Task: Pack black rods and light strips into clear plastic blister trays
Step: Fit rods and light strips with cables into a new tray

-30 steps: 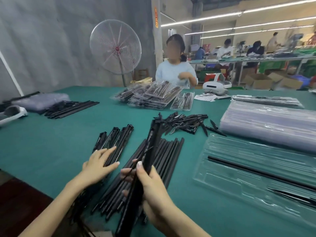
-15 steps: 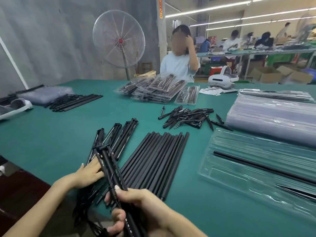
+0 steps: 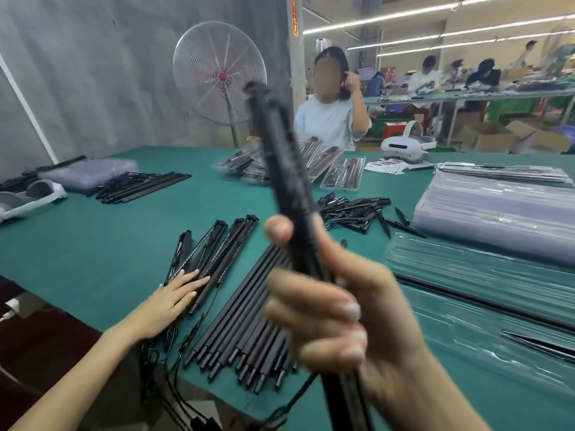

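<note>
Right hand [image 3: 339, 321]: fingers curled round a black light strip [image 3: 281, 169], raised above the rod row [image 3: 249, 315]
Left hand [image 3: 174, 297]: fingers straight, pressing flat on strips [image 3: 214, 244] left of the rod row

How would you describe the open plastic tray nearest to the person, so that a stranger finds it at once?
Start from the green table and go to its right side, below the tall stack of clear trays. The open tray lies flat and alone in front of that stack. Unlike its neighbours, it already holds one long black rod.
</note>
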Available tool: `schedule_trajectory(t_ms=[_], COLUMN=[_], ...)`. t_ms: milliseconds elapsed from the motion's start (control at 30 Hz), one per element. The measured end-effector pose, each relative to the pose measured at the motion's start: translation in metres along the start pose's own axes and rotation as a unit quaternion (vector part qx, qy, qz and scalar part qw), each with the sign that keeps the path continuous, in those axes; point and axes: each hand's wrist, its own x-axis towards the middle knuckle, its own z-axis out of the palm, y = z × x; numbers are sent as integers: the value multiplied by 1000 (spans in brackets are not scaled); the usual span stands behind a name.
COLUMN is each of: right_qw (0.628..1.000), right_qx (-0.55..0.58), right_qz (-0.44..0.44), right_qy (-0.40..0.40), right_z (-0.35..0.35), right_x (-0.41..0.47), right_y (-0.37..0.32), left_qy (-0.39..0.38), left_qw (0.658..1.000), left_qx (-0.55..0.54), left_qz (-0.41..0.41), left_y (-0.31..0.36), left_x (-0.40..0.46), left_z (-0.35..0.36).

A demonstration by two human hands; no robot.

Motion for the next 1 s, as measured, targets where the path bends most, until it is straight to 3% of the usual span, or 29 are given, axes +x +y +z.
schedule_trajectory(t_ms=[67,100,167,233,300,367,467,567,667,767,833,867,967,1000], right_qw=[997,989,954,923,900,883,863,852,805,728,661,593,293,252], right_qx=[9,-45,-135,-168,-168,-166,-192,-223,-319,-423,-518,-599,-831,-846], right_qz=[-43,-83,-144,-163,-162,-155,-153,-144,-169,-228,-261,-264,-153,-116], right_qy=[57,116,224,305,368,410,441,451,471,489,477,469,447,455], right_z=[-11,-18,-36,-53,-67,-77,-85,-89,-95,-101,-101,-100,-100,-99], right_x=[-1,-3,-9,-16,-27,-41,-63,-83,-98,-106,-108,-111,-128,-135], right_y=[-21,-28,-42,-55,-68,-80,-94,-105,-113,-119,-121,-122,-131,-136], left_qy=[-19,-19,51,149,184,106,-24,-29,-77,-151,-130,-106,-48,-47], left_qw=[999,998,995,987,980,977,960,952,934,904,895,891,867,859], left_qx=[37,42,67,56,-17,-81,-64,-6,-125,-252,-291,-319,-432,-456], left_qz=[-33,-43,-55,-15,76,167,270,304,326,312,313,305,245,227], left_y=[-8,-10,-4,21,58,100,141,161,193,236,263,276,303,309], left_x=[5,7,14,18,19,10,-2,-5,-10,-11,-3,3,25,29], left_z=[-2,-4,-8,-11,-14,-11,15,40,52,56,55,51,40,38])
